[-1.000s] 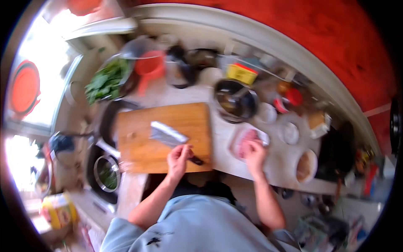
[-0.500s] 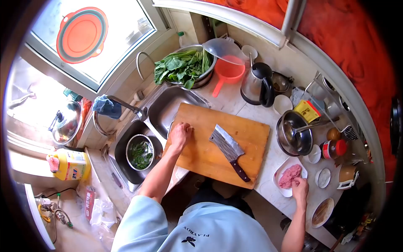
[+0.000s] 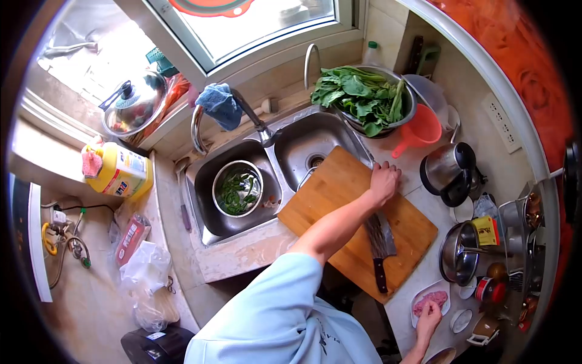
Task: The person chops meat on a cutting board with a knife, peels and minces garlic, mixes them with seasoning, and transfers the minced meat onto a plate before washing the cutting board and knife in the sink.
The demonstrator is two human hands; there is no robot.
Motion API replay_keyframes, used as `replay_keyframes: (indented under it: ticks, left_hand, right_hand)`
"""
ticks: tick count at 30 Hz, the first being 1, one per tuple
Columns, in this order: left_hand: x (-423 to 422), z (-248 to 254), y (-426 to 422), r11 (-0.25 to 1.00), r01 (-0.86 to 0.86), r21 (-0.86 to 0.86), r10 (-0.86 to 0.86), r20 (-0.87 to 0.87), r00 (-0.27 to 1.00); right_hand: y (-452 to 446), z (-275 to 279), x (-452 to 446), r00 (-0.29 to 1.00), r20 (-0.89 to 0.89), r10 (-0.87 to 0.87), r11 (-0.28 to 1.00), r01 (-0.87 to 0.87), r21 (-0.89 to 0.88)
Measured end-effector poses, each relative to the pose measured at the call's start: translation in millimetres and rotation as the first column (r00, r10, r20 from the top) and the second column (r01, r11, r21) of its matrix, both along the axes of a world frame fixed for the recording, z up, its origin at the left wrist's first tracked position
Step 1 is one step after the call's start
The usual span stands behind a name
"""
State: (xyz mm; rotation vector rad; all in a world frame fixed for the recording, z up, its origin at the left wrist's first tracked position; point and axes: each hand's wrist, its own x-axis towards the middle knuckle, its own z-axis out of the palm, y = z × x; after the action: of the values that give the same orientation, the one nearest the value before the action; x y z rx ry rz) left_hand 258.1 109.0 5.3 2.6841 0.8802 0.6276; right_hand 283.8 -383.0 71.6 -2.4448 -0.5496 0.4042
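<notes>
My left hand (image 3: 385, 184) reaches across the wooden cutting board (image 3: 332, 194) to its far edge. Its fingers are curled together there, and what they hold, if anything, is hidden. A cleaver (image 3: 380, 242) lies flat on the board beneath that forearm, its dark handle pointing toward me. At the lower right, my right hand (image 3: 429, 320) has its bunched fingers on pink minced meat (image 3: 431, 299), which sits in a white dish (image 3: 418, 298). The fingertips are pressed together at the near side of the meat.
A double sink (image 3: 203, 221) lies to the left; one basin holds a metal bowl (image 3: 261, 182) of greens. Leafy vegetables (image 3: 364, 97) fill a basin behind, near a red strainer (image 3: 421, 128) and kettle (image 3: 447, 170). Steel bowls (image 3: 451, 258) and jars crowd the right.
My left hand has moved from the board's left side to its far edge. My right hand stays at the meat. The view has turned toward the sink.
</notes>
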Motion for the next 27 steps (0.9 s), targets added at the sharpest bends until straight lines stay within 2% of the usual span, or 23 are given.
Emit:
replay_keyframes:
  ticks: [1,3,4,6,8,9,10,11,12,13,14,16,17,18,21,24,27]
  left_hand:
    - [-17,19,-4,0.998,0.002,-0.069,0.000,0.020,1.000]
    - [-57,46,-16,0.973,0.042,-0.226,0.023,0.275,0.961]
    - [-80,55,-21,0.953,0.078,-0.294,0.047,0.394,0.918]
    - [-137,69,-23,0.871,0.046,-0.489,0.207,0.450,0.869]
    - [-208,68,-15,0.882,-0.143,-0.450,0.382,0.503,0.775]
    - [-253,57,-5,0.817,-0.351,-0.457,0.525,0.336,0.782]
    - [-300,34,6,0.690,-0.494,-0.529,0.698,0.306,0.647]
    - [-355,6,24,0.554,-0.574,-0.603,0.802,0.202,0.562]
    - [-414,-28,40,0.369,-0.674,-0.640,0.904,0.078,0.421]
    - [-456,-44,46,0.206,-0.856,-0.474,0.967,-0.036,0.252]
    - [-490,-51,50,0.164,-0.923,-0.349,0.961,-0.153,0.228]
    - [-535,-71,59,0.074,-0.960,-0.271,0.939,-0.306,0.159]
    - [-550,-89,71,-0.156,-0.859,-0.487,0.921,-0.386,0.051]
    - [-553,-97,84,-0.377,-0.667,-0.642,0.875,-0.483,-0.029]
    - [-550,-135,103,-0.501,-0.443,-0.744,0.864,-0.462,-0.201]
    - [-567,-157,101,-0.492,-0.379,-0.784,0.868,-0.472,-0.153]
    - [-577,-164,89,-0.459,-0.271,-0.846,0.887,-0.455,-0.081]
  right_hand:
    - [10,5,-3,1.000,-0.030,-0.001,0.999,0.002,0.044]
    - [39,21,-7,0.996,-0.094,0.000,0.991,0.012,0.133]
    - [48,25,-4,0.985,-0.170,-0.013,0.993,0.033,0.113]
    - [64,30,1,0.946,-0.320,-0.047,0.995,0.071,0.065]
    - [90,39,-5,0.955,-0.297,0.016,0.997,0.009,0.081]
    - [102,41,-10,0.957,-0.285,0.048,0.996,-0.023,0.090]
    - [111,42,-12,0.950,-0.300,0.082,0.994,-0.055,0.099]
    - [121,41,-15,0.942,-0.315,0.117,0.990,-0.087,0.109]
    - [127,40,-17,0.933,-0.329,0.148,0.987,-0.116,0.114]
    - [132,39,-18,0.929,-0.320,0.186,0.982,-0.163,0.096]
    - [141,36,-19,0.924,-0.311,0.224,0.974,-0.209,0.081]
    - [157,36,-26,0.911,-0.309,0.275,0.961,-0.273,0.050]
    - [168,39,-29,0.903,-0.312,0.295,0.954,-0.299,0.037]
    - [180,39,-32,0.896,-0.314,0.314,0.946,-0.323,0.025]
    - [212,36,-37,0.878,-0.246,0.411,0.906,-0.422,0.008]
    - [251,43,-50,0.881,-0.322,0.347,0.931,-0.364,0.008]
    - [286,45,-65,0.864,-0.295,0.408,0.907,-0.421,0.019]
